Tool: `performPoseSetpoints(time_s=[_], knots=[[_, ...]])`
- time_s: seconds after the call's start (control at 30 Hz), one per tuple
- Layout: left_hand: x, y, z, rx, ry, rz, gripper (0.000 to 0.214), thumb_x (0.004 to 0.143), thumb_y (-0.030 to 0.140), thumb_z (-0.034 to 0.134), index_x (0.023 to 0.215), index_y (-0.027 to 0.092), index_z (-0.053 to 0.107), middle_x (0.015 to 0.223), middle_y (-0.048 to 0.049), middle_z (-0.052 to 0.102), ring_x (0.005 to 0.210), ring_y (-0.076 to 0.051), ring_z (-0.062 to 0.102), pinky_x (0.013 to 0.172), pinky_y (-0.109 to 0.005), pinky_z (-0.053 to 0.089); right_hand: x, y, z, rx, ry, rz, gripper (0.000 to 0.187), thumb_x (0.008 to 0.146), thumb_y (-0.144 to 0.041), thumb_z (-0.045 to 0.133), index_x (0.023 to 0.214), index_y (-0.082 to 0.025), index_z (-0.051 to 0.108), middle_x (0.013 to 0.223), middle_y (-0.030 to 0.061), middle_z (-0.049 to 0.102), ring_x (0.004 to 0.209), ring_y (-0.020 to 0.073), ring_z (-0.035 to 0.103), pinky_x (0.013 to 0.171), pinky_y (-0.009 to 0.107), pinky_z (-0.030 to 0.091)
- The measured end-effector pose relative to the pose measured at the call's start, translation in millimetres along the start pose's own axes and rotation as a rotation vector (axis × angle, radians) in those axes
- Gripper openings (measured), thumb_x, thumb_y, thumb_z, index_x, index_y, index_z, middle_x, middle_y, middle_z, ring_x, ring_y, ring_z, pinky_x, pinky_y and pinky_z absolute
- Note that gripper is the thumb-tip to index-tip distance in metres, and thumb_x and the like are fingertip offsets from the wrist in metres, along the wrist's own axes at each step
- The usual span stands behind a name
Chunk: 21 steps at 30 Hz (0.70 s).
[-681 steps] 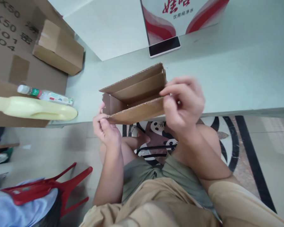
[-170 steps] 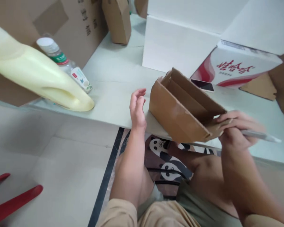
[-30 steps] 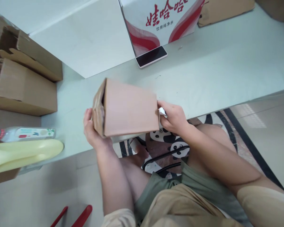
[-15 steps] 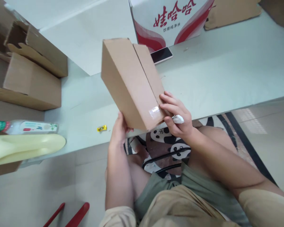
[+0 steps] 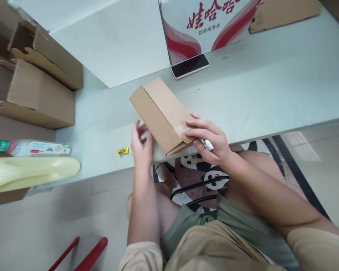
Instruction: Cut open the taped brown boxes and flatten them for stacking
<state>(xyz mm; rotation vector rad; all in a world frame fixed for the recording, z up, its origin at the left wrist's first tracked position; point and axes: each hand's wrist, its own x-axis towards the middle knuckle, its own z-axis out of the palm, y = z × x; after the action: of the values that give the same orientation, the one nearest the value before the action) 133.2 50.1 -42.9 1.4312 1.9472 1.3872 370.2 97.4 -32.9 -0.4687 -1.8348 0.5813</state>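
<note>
A small brown cardboard box lies tilted at the near side of the table, its long top seam facing up. Clear tape crosses the seam at the near end, where the flap edges stand slightly apart. My right hand grips that near right corner, fingers over the top. Tucked in the same hand is a small white object whose kind I cannot make out. Off the box's left side, my left hand has its fingers apart and curved, holding nothing.
Behind the box a phone lies before a white and red carton. Open cardboard boxes, a plastic bottle and a pale yellow object are at left. A yellow wrapper lies near the table's front edge.
The box has turned and come down from its raised, upright-leaning pose to lie lower, uncovering the phone. My left hand has let go of its left side; my right hand stays on the taped end.
</note>
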Motion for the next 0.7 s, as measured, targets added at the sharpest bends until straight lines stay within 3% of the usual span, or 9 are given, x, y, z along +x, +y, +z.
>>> performPoseSetpoints(time_s=[0.07, 0.13, 0.2, 0.4, 0.5, 0.6, 0.7], knots=[[0, -2, -3.4, -0.020, 0.153, 0.298, 0.065, 0.089, 0.059, 0.050, 0.144, 0.025, 0.044, 0.147, -0.0140, 0.054, 0.140, -0.027, 0.049, 0.107, -0.044, 0.047, 0, 0, 0, 0.042, -0.032, -0.007, 0.030, 0.092, -0.023, 0.053, 0.119, -0.024, 0.067, 0.130, 0.0101, 0.066, 0.130, 0.0263, 0.060, 0.117, 0.055, 0.045], [-2, 1, -2.7, 0.018, 0.095, 0.521, 0.056, 0.093, 0.057, 0.044, 0.142, 0.029, 0.049, 0.151, -0.0090, 0.050, 0.149, -0.027, 0.037, 0.121, -0.049, 0.032, 1, 0, -1, 0.054, -0.055, 0.003, 0.031, 0.092, -0.025, 0.053, 0.120, -0.024, 0.067, 0.130, 0.0099, 0.066, 0.130, 0.0265, 0.060, 0.118, 0.056, 0.044], [-6, 7, 4.0, 0.069, -0.054, 0.610, 0.049, 0.097, 0.052, 0.040, 0.139, 0.031, 0.054, 0.150, -0.0063, 0.050, 0.150, -0.027, 0.034, 0.126, -0.051, 0.021, 1, -1, -2, 0.048, -0.056, 0.023, 0.029, 0.092, -0.026, 0.054, 0.118, -0.024, 0.068, 0.130, 0.0097, 0.066, 0.130, 0.0263, 0.060, 0.118, 0.056, 0.043], [-16, 14, 32.4, 0.027, 0.019, 0.555, 0.049, 0.100, 0.050, 0.027, 0.137, 0.028, 0.051, 0.147, -0.0079, 0.048, 0.145, -0.025, 0.040, 0.126, -0.050, 0.023, 4, -6, -5, 0.004, -0.008, 0.083, 0.022, 0.093, -0.023, 0.053, 0.110, -0.023, 0.067, 0.121, 0.0090, 0.070, 0.123, 0.0243, 0.065, 0.114, 0.052, 0.048], [-16, 14, 33.0, 0.059, 0.000, 0.531, 0.050, 0.100, 0.052, 0.026, 0.135, 0.027, 0.052, 0.144, -0.0089, 0.049, 0.144, -0.025, 0.040, 0.126, -0.050, 0.023, 6, 0, -13, -0.052, 0.076, 0.165, 0.017, 0.095, -0.030, 0.053, 0.103, -0.022, 0.066, 0.110, 0.0087, 0.073, 0.108, 0.0235, 0.069, 0.096, 0.046, 0.058], [-15, 15, 28.8, 0.070, -0.040, 0.517, 0.051, 0.100, 0.054, 0.027, 0.135, 0.026, 0.052, 0.144, -0.0095, 0.049, 0.144, -0.025, 0.041, 0.125, -0.049, 0.026, 9, 16, -27, -0.147, 0.364, 0.237, 0.028, 0.096, -0.047, 0.052, 0.091, -0.022, 0.064, 0.081, 0.0040, 0.067, 0.072, 0.0172, 0.065, 0.063, 0.035, 0.055], [-14, 15, 26.7, 0.046, -0.056, 0.533, 0.050, 0.100, 0.053, 0.028, 0.136, 0.027, 0.051, 0.145, -0.0092, 0.049, 0.143, -0.024, 0.041, 0.125, -0.048, 0.026, 10, 36, -43, -0.161, 0.659, 0.379, 0.043, 0.096, -0.060, 0.047, 0.077, -0.023, 0.060, 0.058, -0.0004, 0.049, 0.045, 0.0107, 0.046, 0.042, 0.029, 0.033]])
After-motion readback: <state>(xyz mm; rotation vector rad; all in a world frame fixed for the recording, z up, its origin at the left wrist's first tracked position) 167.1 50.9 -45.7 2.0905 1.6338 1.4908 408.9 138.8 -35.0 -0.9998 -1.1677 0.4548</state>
